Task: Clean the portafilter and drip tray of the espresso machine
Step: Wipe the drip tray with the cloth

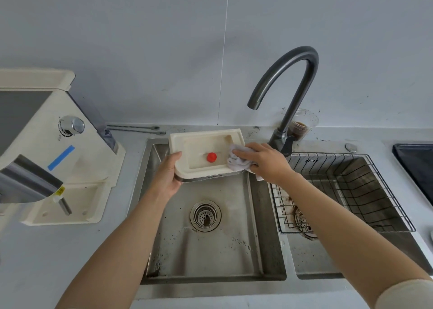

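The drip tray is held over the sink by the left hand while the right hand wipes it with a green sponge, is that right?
Not quite. The head view shows the right hand wiping with a white cloth, not a green sponge. The rest holds: the left hand holds the drip tray over the sink.

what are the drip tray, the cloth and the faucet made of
Drip tray: seemingly cream plastic, matte, moulded rounded corners; shiny metal strip along its front edge. Cloth: soft white fabric, crumpled into folds. Faucet: likely dark metal, satin finish, soft highlights along its curve.
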`<move>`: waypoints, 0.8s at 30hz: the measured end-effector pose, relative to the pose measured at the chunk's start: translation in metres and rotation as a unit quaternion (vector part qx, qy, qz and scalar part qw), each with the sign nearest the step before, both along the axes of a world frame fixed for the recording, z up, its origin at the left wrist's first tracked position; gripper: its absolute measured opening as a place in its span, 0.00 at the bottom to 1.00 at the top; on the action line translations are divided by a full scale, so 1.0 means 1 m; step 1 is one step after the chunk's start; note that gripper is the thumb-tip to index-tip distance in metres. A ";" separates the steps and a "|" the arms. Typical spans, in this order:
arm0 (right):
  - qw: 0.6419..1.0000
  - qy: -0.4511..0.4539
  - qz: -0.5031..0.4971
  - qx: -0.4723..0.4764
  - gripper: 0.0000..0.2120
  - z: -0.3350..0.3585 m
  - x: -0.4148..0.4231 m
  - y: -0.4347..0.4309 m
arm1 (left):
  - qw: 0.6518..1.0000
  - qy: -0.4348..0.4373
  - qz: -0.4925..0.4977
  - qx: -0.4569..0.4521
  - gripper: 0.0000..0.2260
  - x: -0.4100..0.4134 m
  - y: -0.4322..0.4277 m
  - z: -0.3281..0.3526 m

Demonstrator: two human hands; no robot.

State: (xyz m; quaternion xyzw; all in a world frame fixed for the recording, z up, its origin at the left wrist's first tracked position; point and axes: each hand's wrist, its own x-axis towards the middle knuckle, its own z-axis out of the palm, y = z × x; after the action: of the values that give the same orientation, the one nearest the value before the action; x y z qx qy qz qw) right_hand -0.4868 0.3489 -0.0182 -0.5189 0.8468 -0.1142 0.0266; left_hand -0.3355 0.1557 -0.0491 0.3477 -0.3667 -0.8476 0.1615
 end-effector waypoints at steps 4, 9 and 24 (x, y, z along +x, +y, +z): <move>0.999 -0.005 -0.014 -0.035 0.22 0.002 -0.006 -0.005 | 1.000 0.003 -0.023 -0.014 0.17 -0.003 -0.005 -0.001; 0.989 -0.014 -0.014 -0.146 0.24 0.016 0.007 -0.030 | 0.999 0.009 -0.045 -0.013 0.23 -0.003 -0.006 0.000; 0.979 0.169 0.091 -0.064 0.28 0.020 0.003 -0.061 | 0.998 0.016 -0.052 -0.039 0.30 -0.007 0.004 -0.004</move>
State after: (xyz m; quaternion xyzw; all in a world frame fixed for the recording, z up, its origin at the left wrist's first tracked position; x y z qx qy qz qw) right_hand -0.4841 0.2881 0.0016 -0.6060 0.7794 -0.0755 -0.1398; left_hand -0.3424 0.1599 -0.0534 0.3078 -0.4147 -0.8453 0.1371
